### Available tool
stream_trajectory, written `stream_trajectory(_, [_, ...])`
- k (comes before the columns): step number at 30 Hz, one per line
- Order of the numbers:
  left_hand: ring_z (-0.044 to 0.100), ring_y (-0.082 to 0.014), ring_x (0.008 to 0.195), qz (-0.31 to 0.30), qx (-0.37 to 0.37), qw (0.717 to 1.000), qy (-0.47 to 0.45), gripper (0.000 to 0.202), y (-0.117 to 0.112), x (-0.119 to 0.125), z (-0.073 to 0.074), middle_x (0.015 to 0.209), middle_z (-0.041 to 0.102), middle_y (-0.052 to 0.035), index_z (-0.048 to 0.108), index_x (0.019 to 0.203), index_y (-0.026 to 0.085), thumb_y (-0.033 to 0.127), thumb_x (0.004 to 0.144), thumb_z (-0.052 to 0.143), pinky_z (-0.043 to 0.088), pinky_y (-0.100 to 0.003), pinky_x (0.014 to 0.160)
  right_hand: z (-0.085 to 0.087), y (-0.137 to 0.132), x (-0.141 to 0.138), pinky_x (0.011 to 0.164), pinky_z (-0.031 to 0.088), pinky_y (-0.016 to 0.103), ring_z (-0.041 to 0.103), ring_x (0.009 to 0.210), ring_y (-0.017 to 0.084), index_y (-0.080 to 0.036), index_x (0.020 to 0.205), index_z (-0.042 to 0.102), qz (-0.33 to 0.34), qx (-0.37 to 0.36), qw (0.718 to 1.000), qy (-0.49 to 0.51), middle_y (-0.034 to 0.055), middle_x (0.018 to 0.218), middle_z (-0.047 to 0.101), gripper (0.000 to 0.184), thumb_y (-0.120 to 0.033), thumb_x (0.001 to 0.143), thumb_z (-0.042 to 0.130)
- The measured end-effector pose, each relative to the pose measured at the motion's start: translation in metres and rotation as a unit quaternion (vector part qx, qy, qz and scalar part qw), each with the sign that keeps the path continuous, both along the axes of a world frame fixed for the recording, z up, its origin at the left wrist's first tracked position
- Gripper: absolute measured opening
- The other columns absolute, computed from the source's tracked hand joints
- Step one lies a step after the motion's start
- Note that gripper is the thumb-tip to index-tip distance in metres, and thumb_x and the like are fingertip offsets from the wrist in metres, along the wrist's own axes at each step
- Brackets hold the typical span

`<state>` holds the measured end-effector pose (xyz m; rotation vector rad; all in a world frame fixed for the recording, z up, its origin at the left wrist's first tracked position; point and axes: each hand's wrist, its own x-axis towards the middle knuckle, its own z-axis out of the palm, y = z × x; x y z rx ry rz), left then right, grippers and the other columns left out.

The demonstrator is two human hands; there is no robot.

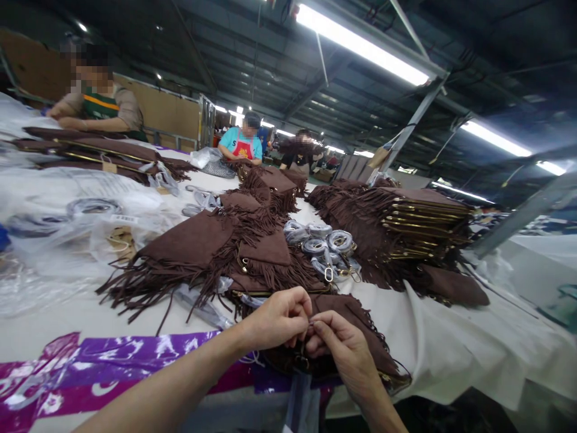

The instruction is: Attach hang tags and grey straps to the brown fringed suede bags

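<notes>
My left hand point(282, 319) and my right hand point(340, 346) meet fingertip to fingertip over a brown suede bag point(360, 319) lying at the table's front edge. Both are closed in a pinch. What sits between the fingertips is too small to make out. Just below them a metal ring point(301, 362) shows at the bag's edge, and a plastic-wrapped strap point(297, 397) hangs down over the front. Behind my hands lies another brown bag with fringe point(265, 248), its gold zipper facing me.
Stacked fringed bags point(424, 210) with gold zippers stand at right. Coiled wrapped straps point(327, 240) lie mid-table. Clear plastic bags point(58, 240) cover the left side, near purple printed plastic point(135, 355). Co-workers point(101, 102) work across the table.
</notes>
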<state>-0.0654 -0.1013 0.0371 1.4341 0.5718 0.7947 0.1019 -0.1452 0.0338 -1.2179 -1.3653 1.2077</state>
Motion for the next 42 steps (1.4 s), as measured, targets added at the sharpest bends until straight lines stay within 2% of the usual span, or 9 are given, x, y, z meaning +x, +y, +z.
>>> stream_trajectory(8, [0.044, -0.0055, 0.038, 0.002, 0.025, 1.000, 0.007, 0.011, 0.001, 0.000, -0.002, 0.054, 0.051, 0.0074, 0.047, 0.084, 0.017, 0.012, 0.074, 0.049, 0.034, -0.014, 0.038, -0.005, 0.001, 0.000, 0.056, 0.055, 0.024, 0.063, 0.055, 0.014, -0.018, 0.078, 0.065, 0.012, 0.014, 0.999, -0.045, 0.0017, 0.064, 0.069, 0.035, -0.052, 0.081, 0.066])
stream_trajectory(11, [0.045, -0.0057, 0.039, 0.019, 0.046, 0.999, 0.009, 0.010, 0.001, 0.001, -0.005, 0.055, 0.051, 0.0070, 0.047, 0.084, 0.017, 0.012, 0.075, 0.049, 0.033, -0.014, 0.038, -0.002, 0.002, 0.000, 0.055, 0.053, 0.024, 0.064, 0.054, 0.015, -0.019, 0.078, 0.064, 0.011, 0.056, 0.992, -0.111, 0.0014, 0.061, 0.068, 0.034, -0.051, 0.085, 0.059])
stream_trajectory(16, [0.045, -0.0055, 0.040, 0.042, 0.076, 0.996, -0.001, 0.007, -0.002, 0.003, -0.004, 0.055, 0.049, 0.0069, 0.046, 0.079, 0.017, 0.011, 0.075, 0.048, 0.031, -0.013, 0.039, -0.004, 0.000, 0.000, 0.054, 0.047, 0.022, 0.063, 0.053, 0.014, -0.020, 0.074, 0.061, 0.022, 0.150, 0.961, -0.232, 0.0001, 0.059, 0.067, 0.028, -0.039, 0.092, 0.049])
stream_trajectory(18, [0.045, -0.0056, 0.041, 0.039, 0.078, 0.996, -0.003, 0.006, -0.002, 0.002, -0.001, 0.057, 0.049, 0.0065, 0.046, 0.078, 0.017, 0.012, 0.076, 0.047, 0.032, -0.014, 0.038, -0.009, -0.002, -0.001, 0.052, 0.045, 0.021, 0.063, 0.053, 0.014, -0.021, 0.074, 0.060, 0.024, 0.158, 0.960, -0.230, -0.0001, 0.061, 0.067, 0.028, -0.037, 0.093, 0.047])
stream_trajectory(22, [0.047, -0.0066, 0.042, 0.016, 0.070, 0.997, 0.023, 0.005, 0.000, -0.001, 0.001, 0.057, 0.050, 0.0063, 0.047, 0.079, 0.017, 0.013, 0.076, 0.046, 0.035, -0.014, 0.039, -0.019, -0.006, -0.002, 0.054, 0.048, 0.021, 0.063, 0.053, 0.014, -0.021, 0.079, 0.060, -0.014, 0.140, 0.973, -0.181, -0.0008, 0.060, 0.068, 0.027, -0.040, 0.094, 0.047])
stream_trajectory(25, [0.046, -0.0057, 0.043, 0.000, 0.083, 0.996, 0.035, 0.008, 0.002, -0.003, 0.001, 0.058, 0.051, 0.0063, 0.048, 0.081, 0.016, 0.011, 0.075, 0.046, 0.035, -0.014, 0.042, -0.020, -0.006, 0.002, 0.056, 0.049, 0.021, 0.064, 0.055, 0.015, -0.021, 0.079, 0.060, 0.003, 0.125, 0.976, -0.181, -0.0007, 0.059, 0.068, 0.028, -0.042, 0.093, 0.048])
stream_trajectory(32, [0.045, -0.0056, 0.053, 0.023, 0.164, 0.985, 0.053, 0.010, -0.001, -0.001, 0.001, 0.060, 0.050, 0.0056, 0.051, 0.077, 0.014, 0.006, 0.073, 0.046, 0.032, -0.015, 0.050, -0.016, -0.009, 0.005, 0.056, 0.042, 0.020, 0.060, 0.055, 0.013, -0.022, 0.077, 0.058, -0.007, 0.211, 0.941, -0.265, -0.0026, 0.059, 0.066, 0.024, -0.032, 0.094, 0.047])
stream_trajectory(36, [0.046, -0.0069, 0.057, 0.026, 0.169, 0.984, 0.050, 0.015, -0.003, 0.002, -0.003, 0.063, 0.052, 0.0044, 0.052, 0.075, 0.014, 0.002, 0.069, 0.044, 0.033, -0.015, 0.052, -0.018, -0.009, 0.006, 0.055, 0.040, 0.020, 0.057, 0.054, 0.012, -0.022, 0.078, 0.057, -0.021, 0.241, 0.926, -0.291, -0.0038, 0.058, 0.063, 0.021, -0.029, 0.095, 0.046])
stream_trajectory(42, [0.045, -0.0069, 0.058, 0.038, 0.174, 0.981, 0.073, 0.018, 0.000, 0.004, -0.006, 0.063, 0.051, 0.0048, 0.052, 0.075, 0.014, 0.001, 0.067, 0.043, 0.033, -0.015, 0.053, -0.022, -0.002, 0.004, 0.052, 0.039, 0.019, 0.055, 0.050, 0.011, -0.022, 0.070, 0.051, -0.008, 0.280, 0.908, -0.313, -0.0039, 0.056, 0.059, 0.025, -0.025, 0.094, 0.045])
